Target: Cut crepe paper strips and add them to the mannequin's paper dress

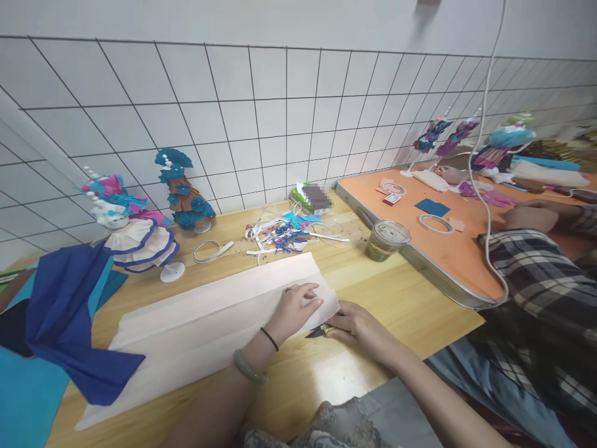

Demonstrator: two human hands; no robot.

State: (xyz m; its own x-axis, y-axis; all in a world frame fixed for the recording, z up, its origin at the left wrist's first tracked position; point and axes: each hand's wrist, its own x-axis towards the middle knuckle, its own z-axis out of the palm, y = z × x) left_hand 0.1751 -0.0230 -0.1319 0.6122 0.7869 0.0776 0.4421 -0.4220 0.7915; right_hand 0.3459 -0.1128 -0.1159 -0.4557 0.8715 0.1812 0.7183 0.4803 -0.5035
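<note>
A long sheet of pale pink crepe paper [186, 330] lies slantwise across the wooden table, with soft fold lines along it. Resting on its right part is my left hand [298, 305], fingers stretched out and thumb apart. My right hand [357, 326] is closed at the paper's right end, its fingertips by the edge. In it is a pair of scissors [319, 331] with dark pointed blades aimed left; the palm hides most of the handle. Dark blue crepe paper [65, 311] overlaps the sheet's left end.
Two crepe-paper dress figures [140, 242] stand near the wall. Paper scraps [284, 233], a tape roll [206, 251] and a lidded cup [387, 239] lie beyond the sheet. To the right, another person's plaid sleeve [536, 261] rests by an orange table [448, 261].
</note>
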